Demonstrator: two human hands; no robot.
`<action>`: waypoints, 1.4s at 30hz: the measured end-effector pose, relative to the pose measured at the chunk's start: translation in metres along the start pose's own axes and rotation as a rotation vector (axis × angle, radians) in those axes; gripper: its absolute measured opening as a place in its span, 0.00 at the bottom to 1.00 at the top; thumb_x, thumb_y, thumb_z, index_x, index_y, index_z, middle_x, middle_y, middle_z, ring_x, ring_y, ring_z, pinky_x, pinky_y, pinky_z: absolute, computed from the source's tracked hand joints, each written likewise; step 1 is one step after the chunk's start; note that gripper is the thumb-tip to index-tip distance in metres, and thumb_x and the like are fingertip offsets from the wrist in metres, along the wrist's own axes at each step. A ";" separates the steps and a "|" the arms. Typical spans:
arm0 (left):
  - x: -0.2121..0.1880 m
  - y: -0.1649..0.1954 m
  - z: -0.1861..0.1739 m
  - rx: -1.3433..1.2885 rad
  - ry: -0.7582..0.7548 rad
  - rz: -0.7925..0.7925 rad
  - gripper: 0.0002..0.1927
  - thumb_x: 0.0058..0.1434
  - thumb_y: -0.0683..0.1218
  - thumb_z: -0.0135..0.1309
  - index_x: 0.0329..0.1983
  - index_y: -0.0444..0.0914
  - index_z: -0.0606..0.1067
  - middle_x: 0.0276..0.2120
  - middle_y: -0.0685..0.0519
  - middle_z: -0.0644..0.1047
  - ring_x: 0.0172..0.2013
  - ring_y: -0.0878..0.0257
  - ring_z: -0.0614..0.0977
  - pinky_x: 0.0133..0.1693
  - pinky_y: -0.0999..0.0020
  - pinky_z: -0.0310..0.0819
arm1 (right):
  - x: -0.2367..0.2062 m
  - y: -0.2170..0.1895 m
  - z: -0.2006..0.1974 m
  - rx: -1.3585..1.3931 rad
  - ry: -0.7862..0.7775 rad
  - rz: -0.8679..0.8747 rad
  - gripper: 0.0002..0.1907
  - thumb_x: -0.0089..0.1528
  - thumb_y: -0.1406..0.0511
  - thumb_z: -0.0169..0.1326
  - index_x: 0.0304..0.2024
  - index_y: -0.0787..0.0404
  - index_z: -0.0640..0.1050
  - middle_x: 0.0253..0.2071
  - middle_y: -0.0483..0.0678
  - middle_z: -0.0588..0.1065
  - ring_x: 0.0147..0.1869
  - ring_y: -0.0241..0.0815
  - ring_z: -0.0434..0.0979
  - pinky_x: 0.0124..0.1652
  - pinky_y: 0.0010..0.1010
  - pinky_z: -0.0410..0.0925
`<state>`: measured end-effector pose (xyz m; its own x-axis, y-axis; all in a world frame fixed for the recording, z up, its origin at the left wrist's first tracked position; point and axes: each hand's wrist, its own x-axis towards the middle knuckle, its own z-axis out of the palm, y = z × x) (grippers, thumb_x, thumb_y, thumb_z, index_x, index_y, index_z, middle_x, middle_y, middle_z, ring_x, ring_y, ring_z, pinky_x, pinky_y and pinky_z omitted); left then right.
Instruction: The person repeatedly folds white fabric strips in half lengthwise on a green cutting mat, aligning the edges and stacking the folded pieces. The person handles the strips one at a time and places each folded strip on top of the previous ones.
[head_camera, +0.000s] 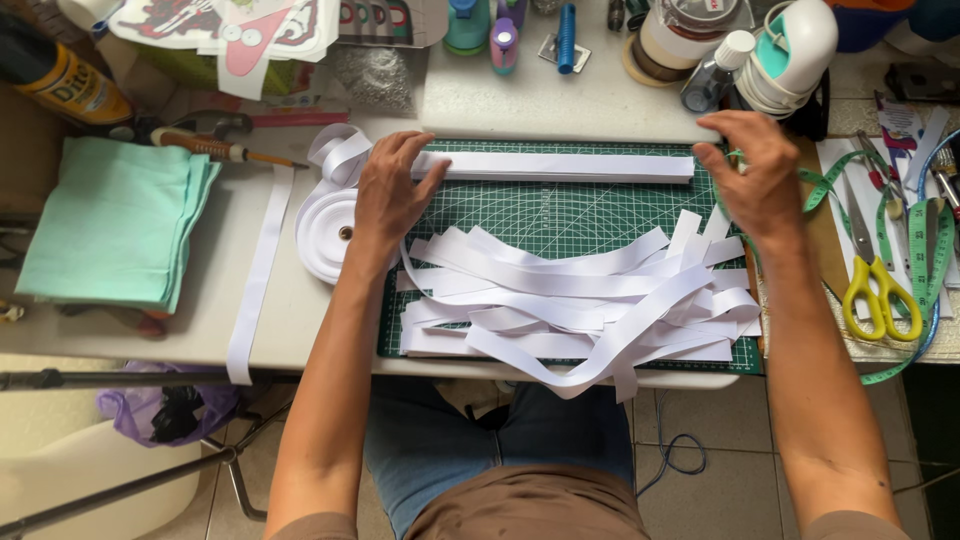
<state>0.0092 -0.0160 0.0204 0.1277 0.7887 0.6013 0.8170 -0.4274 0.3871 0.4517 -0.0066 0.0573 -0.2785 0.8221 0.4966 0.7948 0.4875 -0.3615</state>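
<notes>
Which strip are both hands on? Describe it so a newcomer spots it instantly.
Start at the green cutting mat in the table's middle. Along its far edge lies a straight white ribbon strip, stretched flat between the left hand and the right hand. Unlike the loose pile of cut white strips nearer the person, it is taut, level and single.

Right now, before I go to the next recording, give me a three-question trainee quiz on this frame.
1. True or false: the yellow-handled scissors are in the right hand.
2. Which hand presses the stretched white strip beside the ribbon roll? A) left hand B) right hand
3. What colour is the folded cloth at the left end of the table?

Key: 1. False, they lie on the table to the right of the cutting mat. 2. A. 3. Mint green.
</notes>
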 end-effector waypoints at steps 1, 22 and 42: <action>-0.002 0.000 0.000 0.003 0.019 -0.013 0.16 0.64 0.47 0.62 0.50 0.33 0.79 0.47 0.43 0.80 0.49 0.48 0.81 0.52 0.56 0.75 | 0.001 -0.008 -0.008 0.052 -0.111 0.085 0.16 0.72 0.55 0.57 0.56 0.56 0.80 0.59 0.51 0.78 0.64 0.47 0.78 0.63 0.44 0.73; 0.006 0.138 0.003 -0.587 -0.621 0.041 0.17 0.67 0.56 0.57 0.37 0.38 0.84 0.26 0.50 0.82 0.24 0.60 0.80 0.29 0.60 0.73 | 0.001 -0.113 -0.037 0.113 -0.388 -0.065 0.09 0.63 0.62 0.60 0.43 0.60 0.83 0.34 0.48 0.81 0.34 0.40 0.80 0.36 0.32 0.73; 0.009 -0.014 -0.013 -0.526 -0.095 -0.286 0.12 0.70 0.46 0.57 0.47 0.31 0.80 0.37 0.48 0.84 0.40 0.64 0.83 0.42 0.72 0.75 | 0.004 0.039 0.014 0.779 -0.128 0.519 0.10 0.67 0.68 0.57 0.50 0.64 0.82 0.38 0.42 0.79 0.38 0.28 0.77 0.41 0.19 0.71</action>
<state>-0.0091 -0.0089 0.0296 0.0131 0.9303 0.3666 0.4419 -0.3343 0.8325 0.4740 0.0202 0.0342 -0.0850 0.9950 0.0522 0.2645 0.0731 -0.9616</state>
